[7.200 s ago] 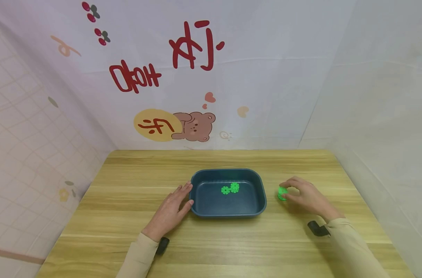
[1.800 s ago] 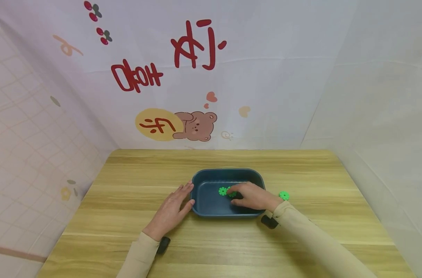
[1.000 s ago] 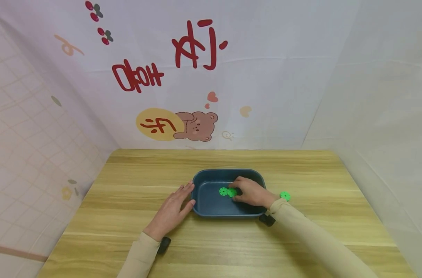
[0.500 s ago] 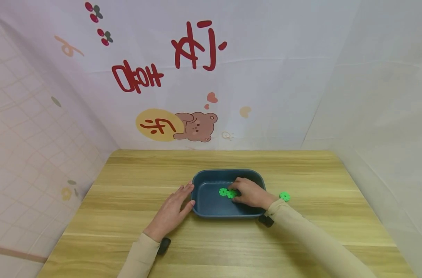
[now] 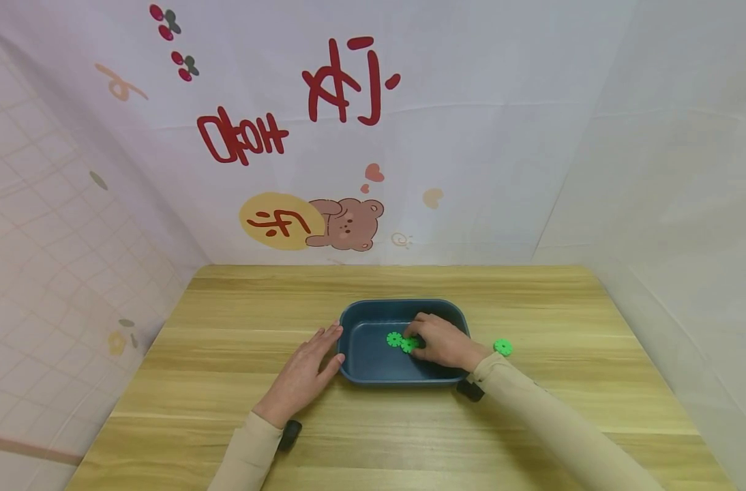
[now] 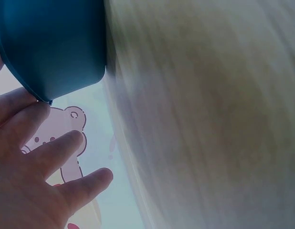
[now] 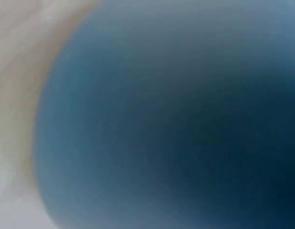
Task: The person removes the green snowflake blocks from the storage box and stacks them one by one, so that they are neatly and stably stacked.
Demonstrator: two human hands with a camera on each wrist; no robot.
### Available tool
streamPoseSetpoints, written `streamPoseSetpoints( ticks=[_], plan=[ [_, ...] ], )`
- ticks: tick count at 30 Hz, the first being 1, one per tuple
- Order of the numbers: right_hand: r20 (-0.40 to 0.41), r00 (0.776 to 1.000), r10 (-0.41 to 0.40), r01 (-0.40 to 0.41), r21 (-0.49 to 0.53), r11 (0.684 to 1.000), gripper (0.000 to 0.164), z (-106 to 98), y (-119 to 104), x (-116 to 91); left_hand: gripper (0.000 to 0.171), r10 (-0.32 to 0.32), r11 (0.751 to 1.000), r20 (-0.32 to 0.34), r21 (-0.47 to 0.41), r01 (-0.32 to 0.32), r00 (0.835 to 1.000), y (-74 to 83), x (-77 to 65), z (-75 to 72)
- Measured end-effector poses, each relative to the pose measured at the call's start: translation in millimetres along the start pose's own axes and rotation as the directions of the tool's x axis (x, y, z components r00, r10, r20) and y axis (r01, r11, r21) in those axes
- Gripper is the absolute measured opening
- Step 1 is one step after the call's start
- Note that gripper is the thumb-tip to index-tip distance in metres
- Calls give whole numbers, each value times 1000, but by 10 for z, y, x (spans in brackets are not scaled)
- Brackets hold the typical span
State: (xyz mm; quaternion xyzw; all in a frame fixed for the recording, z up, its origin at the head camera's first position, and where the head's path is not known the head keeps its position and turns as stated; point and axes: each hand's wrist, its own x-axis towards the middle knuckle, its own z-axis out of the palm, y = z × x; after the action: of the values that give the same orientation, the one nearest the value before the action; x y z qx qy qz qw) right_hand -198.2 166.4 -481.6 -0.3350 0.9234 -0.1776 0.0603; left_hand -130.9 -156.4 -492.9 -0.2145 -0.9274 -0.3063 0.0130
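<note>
In head view, pinching a green snowflake disc with curled right hand inside the blue tray; touching its rim with extended left hand; facing sideways red Chinese characters, hard to read. From left wrist, gripping nothing. From right wrist, blurred tray.

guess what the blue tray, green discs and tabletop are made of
Blue tray: probably plastic, possibly coated metal, satin; even colour, soft sheen on its rounded walls.
Green discs: likely moulded plastic, finish unclear at this size; uniform bright colour, notched edges.
Tabletop: wood or wood-look laminate, slight sheen; streaked grain shows either way.
</note>
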Motion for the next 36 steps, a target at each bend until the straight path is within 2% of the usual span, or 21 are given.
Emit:
streamPoseSetpoints(
  ticks=[15, 30, 36],
  plan=[
    [-76, 997, 6, 4, 131, 991, 31, -156, -66, -145, 60, 10, 1000, -13, -11, -11, 1000, -4, -5, 8],
    [-204, 979, -10, 43, 158, 987, 33, -299, -56, -444, 59, 1, 1000, -2, -5, -1, 1000, 4, -1, 6],
    [-250, 968, 16, 29, 173, 985, 34, -355, -39, -567, 59, 3, 1000, -6, 6, -3, 1000, -11, 0, 14]
  ],
)
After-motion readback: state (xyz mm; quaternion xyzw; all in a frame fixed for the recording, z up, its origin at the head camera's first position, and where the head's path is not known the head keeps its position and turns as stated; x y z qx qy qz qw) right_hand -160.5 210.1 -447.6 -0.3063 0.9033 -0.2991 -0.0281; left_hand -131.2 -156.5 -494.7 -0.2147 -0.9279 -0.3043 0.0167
